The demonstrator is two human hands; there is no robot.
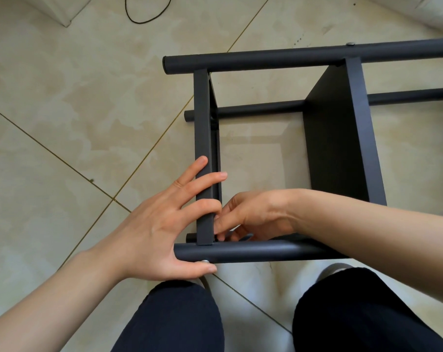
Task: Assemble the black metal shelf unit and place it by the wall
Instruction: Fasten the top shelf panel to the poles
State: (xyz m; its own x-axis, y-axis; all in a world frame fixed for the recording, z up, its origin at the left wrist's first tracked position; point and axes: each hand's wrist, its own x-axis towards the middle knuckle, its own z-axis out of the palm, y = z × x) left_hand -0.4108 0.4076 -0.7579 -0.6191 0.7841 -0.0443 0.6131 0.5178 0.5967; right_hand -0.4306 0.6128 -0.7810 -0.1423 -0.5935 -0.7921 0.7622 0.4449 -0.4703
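Two hands on black shelf unit (337,138) | left fingers (202,179) splayed | right fingers (221,223) pinching, perhaps a nut

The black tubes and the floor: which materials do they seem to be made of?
The black tubes look like metal with a matte dark coating: smooth round surface, soft dull highlights, and a silver bolt head through the far one. The floor looks like glossy beige tile, probably ceramic or stone-look: mottled pattern, thin joint lines, faint reflections.
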